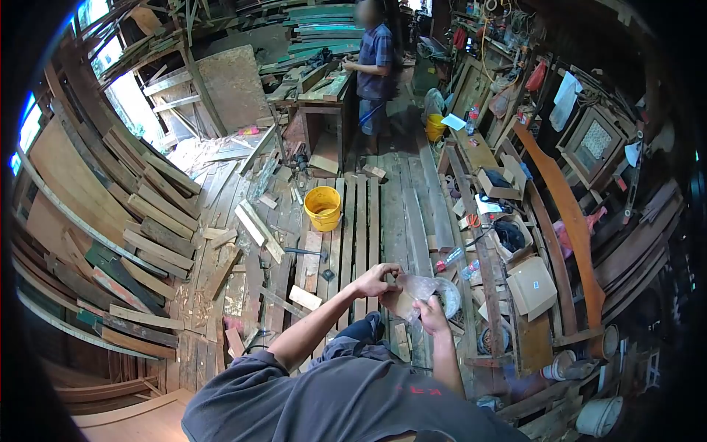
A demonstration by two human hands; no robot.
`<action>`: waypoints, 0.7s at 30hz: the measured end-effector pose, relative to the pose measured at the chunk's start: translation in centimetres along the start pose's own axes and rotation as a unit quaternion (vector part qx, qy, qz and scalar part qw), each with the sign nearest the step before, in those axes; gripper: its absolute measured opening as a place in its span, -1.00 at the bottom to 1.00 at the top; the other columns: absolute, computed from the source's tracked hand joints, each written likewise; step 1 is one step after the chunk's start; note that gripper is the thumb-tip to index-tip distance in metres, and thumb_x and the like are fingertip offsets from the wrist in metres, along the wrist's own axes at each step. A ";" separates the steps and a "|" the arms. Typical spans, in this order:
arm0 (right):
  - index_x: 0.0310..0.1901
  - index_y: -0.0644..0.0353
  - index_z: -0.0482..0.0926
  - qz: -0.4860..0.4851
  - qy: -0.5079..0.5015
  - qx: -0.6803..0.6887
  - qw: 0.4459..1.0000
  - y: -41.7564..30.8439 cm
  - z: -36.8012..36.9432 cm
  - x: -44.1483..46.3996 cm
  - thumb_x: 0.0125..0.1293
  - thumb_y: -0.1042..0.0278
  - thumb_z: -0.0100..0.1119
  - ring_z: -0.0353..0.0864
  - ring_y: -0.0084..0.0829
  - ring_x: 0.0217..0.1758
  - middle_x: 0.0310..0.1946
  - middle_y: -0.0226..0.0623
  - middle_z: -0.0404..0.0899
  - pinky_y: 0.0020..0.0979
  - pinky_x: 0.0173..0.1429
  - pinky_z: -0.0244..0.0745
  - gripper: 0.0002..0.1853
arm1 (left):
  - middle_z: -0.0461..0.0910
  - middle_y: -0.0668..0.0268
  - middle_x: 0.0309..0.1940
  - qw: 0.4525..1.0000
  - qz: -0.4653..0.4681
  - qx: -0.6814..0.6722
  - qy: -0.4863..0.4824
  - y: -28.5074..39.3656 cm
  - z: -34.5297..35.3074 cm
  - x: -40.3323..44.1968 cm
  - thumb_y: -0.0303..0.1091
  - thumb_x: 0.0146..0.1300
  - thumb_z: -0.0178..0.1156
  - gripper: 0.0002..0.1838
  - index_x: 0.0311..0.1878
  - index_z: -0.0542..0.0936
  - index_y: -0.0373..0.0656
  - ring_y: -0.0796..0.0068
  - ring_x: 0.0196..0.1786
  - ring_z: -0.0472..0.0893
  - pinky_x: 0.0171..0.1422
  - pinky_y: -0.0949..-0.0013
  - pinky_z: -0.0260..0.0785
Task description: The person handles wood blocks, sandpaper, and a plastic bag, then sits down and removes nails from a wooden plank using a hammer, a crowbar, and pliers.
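Note:
In front of my body, both hands hold a crinkled clear plastic bag. My left hand is closed on its upper left edge, fingers bent in a pinch. My right hand grips its lower right side. A flat tan piece shows at the bag's lower left; whether it lies inside or behind the plastic I cannot tell. Just beyond my right hand is a round whitish tub, partly hidden by the bag, its contents unclear.
A yellow bucket and a hammer are on the slatted floor ahead. Another person stands at a far workbench. Planks line the left. Cardboard boxes and a long orange board line the right.

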State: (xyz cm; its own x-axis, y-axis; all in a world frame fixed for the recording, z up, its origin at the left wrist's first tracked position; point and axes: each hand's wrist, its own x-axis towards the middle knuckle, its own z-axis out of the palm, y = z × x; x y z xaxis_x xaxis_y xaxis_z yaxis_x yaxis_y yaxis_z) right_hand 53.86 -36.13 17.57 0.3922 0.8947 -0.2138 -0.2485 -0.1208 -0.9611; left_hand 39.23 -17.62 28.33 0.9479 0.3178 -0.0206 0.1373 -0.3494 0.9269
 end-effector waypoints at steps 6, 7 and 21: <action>-0.13 0.30 0.43 -0.010 0.024 0.001 1.000 0.4 0.1 -0.6 0.20 0.56 0.06 0.47 -0.61 -0.21 -0.23 -0.38 0.50 -0.52 -0.11 0.41 -0.81 | 0.51 0.26 -0.18 0.987 -0.083 -0.138 -0.027 0.1 0.4 -1.2 -0.39 0.10 0.27 -0.64 -0.02 0.49 -0.24 0.46 -0.27 0.58 -0.30 0.43 0.51; -0.11 0.31 0.43 -0.012 0.020 0.008 1.000 0.0 0.4 -1.0 0.20 0.56 0.06 0.47 -0.60 -0.20 -0.22 -0.38 0.50 -0.51 -0.10 0.41 -0.80 | 0.49 0.27 -0.17 0.980 -0.087 -0.172 -0.049 -0.1 0.4 -1.3 -0.41 0.11 0.27 -0.63 0.00 0.48 -0.22 0.47 -0.25 0.57 -0.31 0.44 0.53; 0.05 0.31 0.39 0.026 -0.015 0.006 1.000 -3.3 0.9 -0.6 0.21 0.58 0.09 0.47 -0.54 -0.03 -0.08 -0.33 0.50 -0.48 0.05 0.40 -0.66 | 0.48 0.38 -0.36 0.990 -0.036 -0.134 -0.022 -2.1 0.9 0.2 -0.31 0.09 0.32 -0.68 -0.14 0.50 -0.22 0.60 -0.35 0.52 -0.36 0.47 0.42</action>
State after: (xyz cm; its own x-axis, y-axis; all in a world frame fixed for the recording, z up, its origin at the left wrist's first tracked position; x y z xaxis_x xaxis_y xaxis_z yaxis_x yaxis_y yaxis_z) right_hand 53.67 -35.88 21.04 0.3518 0.8999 -0.2577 -0.2780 -0.1625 -0.9468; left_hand 39.43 -17.62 26.05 0.9507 0.2933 -0.1005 0.1291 -0.0798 0.9884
